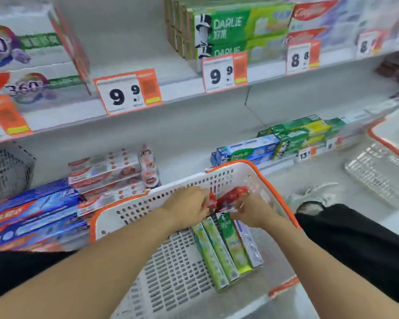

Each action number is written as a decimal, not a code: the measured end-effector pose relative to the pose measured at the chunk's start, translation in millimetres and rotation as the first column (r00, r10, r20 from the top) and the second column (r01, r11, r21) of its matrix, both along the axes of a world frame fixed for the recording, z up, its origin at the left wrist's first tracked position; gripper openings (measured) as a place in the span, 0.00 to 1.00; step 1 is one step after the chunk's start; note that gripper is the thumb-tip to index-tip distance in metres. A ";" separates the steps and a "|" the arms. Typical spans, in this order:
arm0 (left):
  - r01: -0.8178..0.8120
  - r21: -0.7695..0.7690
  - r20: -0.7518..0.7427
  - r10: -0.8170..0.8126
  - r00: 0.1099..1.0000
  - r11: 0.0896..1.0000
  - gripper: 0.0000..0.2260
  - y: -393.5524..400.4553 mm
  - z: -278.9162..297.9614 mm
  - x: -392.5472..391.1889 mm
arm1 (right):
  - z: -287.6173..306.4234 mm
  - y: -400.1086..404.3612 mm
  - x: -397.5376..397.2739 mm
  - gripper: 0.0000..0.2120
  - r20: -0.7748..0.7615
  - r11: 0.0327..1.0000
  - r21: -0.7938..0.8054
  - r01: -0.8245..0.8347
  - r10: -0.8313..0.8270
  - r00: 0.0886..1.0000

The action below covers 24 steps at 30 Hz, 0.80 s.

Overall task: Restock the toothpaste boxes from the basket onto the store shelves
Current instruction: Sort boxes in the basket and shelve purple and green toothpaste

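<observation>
While you're reaching into the basket (240, 173), both hands are gripping the red toothpaste box (230, 198). Your left hand (187, 207) and right hand (253, 210) are curling fingers round its opposite ends.

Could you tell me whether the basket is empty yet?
Not empty: green boxes lie in the basket; both hands grasp red boxes.

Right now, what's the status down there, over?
Left hand and right hand both gripping red boxes inside basket. Green boxes remain in it. Nothing blocking the lower shelf.
</observation>
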<state>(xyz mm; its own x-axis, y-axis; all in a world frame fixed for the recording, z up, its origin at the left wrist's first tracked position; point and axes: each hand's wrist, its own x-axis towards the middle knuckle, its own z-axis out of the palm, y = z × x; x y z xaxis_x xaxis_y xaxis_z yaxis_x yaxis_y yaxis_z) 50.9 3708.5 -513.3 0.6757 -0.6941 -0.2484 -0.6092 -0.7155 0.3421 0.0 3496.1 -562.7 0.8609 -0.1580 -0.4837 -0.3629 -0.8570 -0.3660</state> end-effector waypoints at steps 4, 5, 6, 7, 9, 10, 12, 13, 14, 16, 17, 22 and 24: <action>-0.181 -0.024 -0.141 0.176 0.974 0.983 0.09 -16.3 -76.9 -16.0 | -53.0 -17.4 -28.5 0.27 -0.176 0.997 -0.021 0.080 -0.082 0.981; -0.214 -0.022 -0.190 0.206 0.960 0.977 0.10 -18.2 -93.5 -23.5 | -67.1 -17.9 -32.7 0.28 -0.190 0.994 -0.025 0.111 -0.113 0.975; -0.245 -0.024 -0.255 0.231 0.939 0.969 0.10 -20.9 -107.7 -31.4 | -80.8 -17.1 -34.7 0.29 -0.201 0.990 -0.024 0.138 -0.140 0.970; -0.278 -0.021 -0.320 0.257 0.912 0.960 0.10 -23.2 -121.2 -40.1 | -90.0 -14.4 -36.4 0.32 -0.213 0.987 -0.022 0.158 -0.159 0.964; -0.325 0.025 -0.367 0.311 0.877 0.945 0.17 -27.8 -145.5 -54.1 | -104.1 -9.0 -36.9 0.36 -0.244 0.972 -0.007 0.233 -0.228 0.943; -0.320 0.079 -0.353 0.327 0.877 0.944 0.23 -29.8 -156.8 -59.3 | -109.9 -7.5 -37.0 0.37 -0.263 0.965 -0.015 0.261 -0.256 0.930; -0.249 0.174 -0.286 0.291 0.913 0.953 0.30 -33.2 -175.8 -67.8 | -115.2 -7.3 -36.1 0.34 -0.293 0.967 -0.049 0.251 -0.254 0.922; -0.204 0.202 -0.255 0.252 0.933 0.958 0.32 -34.8 -182.5 -71.6 | -115.8 -8.1 -36.4 0.32 -0.303 0.970 -0.064 0.235 -0.243 0.921; -0.169 0.225 -0.234 0.221 0.947 0.960 0.33 -36.4 -187.0 -75.2 | -117.4 -9.2 -36.8 0.31 -0.316 0.971 -0.074 0.227 -0.239 0.918; -0.144 0.249 -0.211 0.198 0.957 0.958 0.35 -37.6 -193.7 -82.5 | -113.4 -10.4 -36.4 0.30 -0.335 0.972 -0.091 0.215 -0.233 0.913; -0.145 0.251 -0.211 0.201 0.957 0.957 0.35 -37.9 -194.5 -83.6 | -108.0 -11.1 -34.5 0.27 -0.339 0.976 -0.100 0.192 -0.215 0.916; -0.233 0.128 -0.408 0.265 0.873 0.964 0.38 -41.1 -167.2 -62.4 | -53.3 -33.6 -16.2 0.13 -0.420 0.971 0.030 0.237 -0.203 0.885; -0.356 -0.021 -0.513 0.295 0.806 0.934 0.41 -43.0 -142.0 -51.6 | -16.0 -44.3 -14.2 0.15 -0.494 0.938 0.180 0.298 -0.176 0.851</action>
